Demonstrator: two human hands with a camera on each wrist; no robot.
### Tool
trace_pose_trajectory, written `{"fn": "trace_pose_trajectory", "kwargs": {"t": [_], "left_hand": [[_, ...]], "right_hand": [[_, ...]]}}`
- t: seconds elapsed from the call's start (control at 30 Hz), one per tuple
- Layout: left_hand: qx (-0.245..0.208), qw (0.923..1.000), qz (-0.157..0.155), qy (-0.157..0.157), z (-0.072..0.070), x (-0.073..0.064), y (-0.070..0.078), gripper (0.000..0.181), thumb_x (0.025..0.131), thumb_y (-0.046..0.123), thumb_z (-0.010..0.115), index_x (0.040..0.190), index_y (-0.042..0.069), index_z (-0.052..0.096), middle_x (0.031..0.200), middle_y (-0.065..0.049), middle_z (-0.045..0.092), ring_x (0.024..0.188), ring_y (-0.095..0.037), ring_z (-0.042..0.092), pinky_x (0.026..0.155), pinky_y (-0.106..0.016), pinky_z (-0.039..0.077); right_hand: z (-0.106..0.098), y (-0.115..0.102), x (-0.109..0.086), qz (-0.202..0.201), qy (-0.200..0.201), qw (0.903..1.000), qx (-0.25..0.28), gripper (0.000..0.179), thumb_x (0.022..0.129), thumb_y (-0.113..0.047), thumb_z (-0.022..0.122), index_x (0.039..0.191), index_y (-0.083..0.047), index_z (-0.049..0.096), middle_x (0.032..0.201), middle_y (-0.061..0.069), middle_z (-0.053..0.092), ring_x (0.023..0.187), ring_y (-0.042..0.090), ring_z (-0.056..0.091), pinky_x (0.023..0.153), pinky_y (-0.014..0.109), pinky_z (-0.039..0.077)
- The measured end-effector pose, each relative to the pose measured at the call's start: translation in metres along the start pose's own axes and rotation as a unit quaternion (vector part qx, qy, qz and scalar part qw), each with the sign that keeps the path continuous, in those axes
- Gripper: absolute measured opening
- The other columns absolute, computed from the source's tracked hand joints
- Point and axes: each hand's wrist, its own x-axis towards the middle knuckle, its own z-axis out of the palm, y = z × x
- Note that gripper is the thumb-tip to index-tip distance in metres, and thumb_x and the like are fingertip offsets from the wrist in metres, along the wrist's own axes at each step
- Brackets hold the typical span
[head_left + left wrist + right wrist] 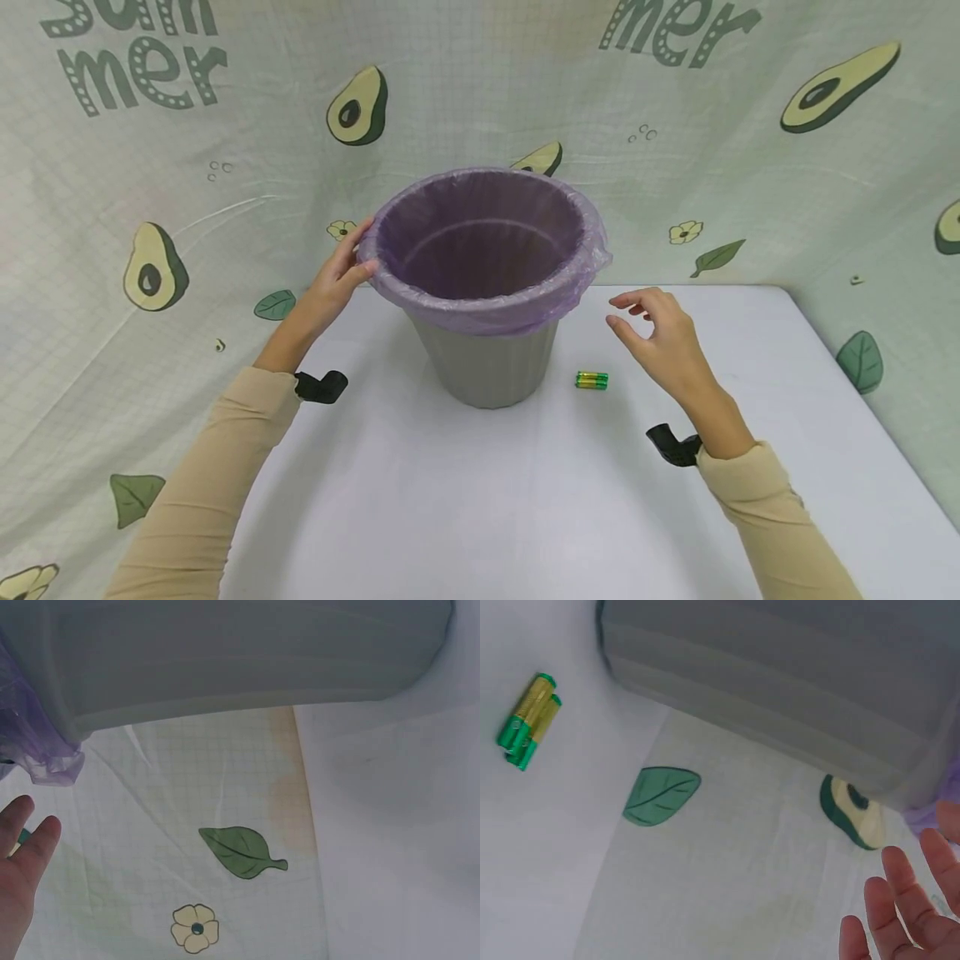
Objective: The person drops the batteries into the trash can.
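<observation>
A grey trash can (491, 367) stands upright on the table, lined with a purple trash bag (487, 308) folded over its rim. My left hand (335, 279) is at the left side of the rim, its thumb and fingertips right by the bag. In the left wrist view the fingers of that hand (26, 862) look extended, just below the bag's loose edge. To the right of the can my right hand (660, 337) hovers over the table with loosely bent fingers and nothing in it. Green and gold batteries (592, 381) lie side by side between the can and that hand.
The white table (480, 500) runs back to a cloth backdrop (465, 83) printed with avocados, leaves and lettering. A black wrist mount (321, 387) juts inward from the left cuff, and another black mount (673, 446) from the right.
</observation>
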Motion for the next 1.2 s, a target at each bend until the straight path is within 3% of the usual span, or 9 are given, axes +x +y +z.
{"fn": "trace_pose_trajectory", "kwargs": {"t": [0.2,0.43,0.83,1.2], "left_hand": [[0.001,1.0,0.004,0.001,0.0,0.0,0.0,0.061,0.094,0.009,0.039,0.15,0.009,0.014,0.153,-0.014,0.017,0.136,-0.031,0.026,0.093,-0.011,0.035],[-0.004,1.0,-0.001,-0.001,0.0,-0.001,0.0,0.061,0.094,0.01,0.039,0.15,0.011,0.014,0.153,-0.012,0.018,0.135,-0.028,0.027,0.093,-0.011,0.036],[0.005,1.0,-0.001,0.0,0.0,0.0,0.0,0.061,0.094,0.01,0.039,0.15,0.011,0.014,0.154,-0.012,0.018,0.137,-0.031,0.025,0.094,-0.01,0.034],[0.005,1.0,-0.001,0.001,0.0,0.0,0.0,0.061,0.094,0.011,0.039,0.15,0.011,0.014,0.153,-0.013,0.018,0.136,-0.031,0.026,0.093,-0.011,0.035]], "right_hand": [[0.011,0.025,-0.015,0.057,-0.051,0.9967,-0.027,0.024,0.086,-0.01,0.062,0.108,0.001,0.06,0.105,0.019,0.061,0.094,0.031,0.05,0.078,0.041,0.036],[0.021,0.046,-0.026,0.114,-0.114,0.9861,-0.039,0.031,0.088,-0.014,0.062,0.115,0.001,0.059,0.115,0.021,0.059,0.102,0.034,0.049,0.082,0.049,0.04],[0.04,0.071,-0.042,0.157,-0.194,0.968,-0.028,0.033,0.087,-0.013,0.063,0.117,0.001,0.059,0.118,0.022,0.059,0.104,0.039,0.052,0.083,0.052,0.043],[0.054,0.087,-0.052,0.208,-0.236,0.9491,-0.012,0.029,0.087,-0.013,0.061,0.114,-0.001,0.061,0.116,0.02,0.06,0.103,0.037,0.053,0.078,0.045,0.046]]}}
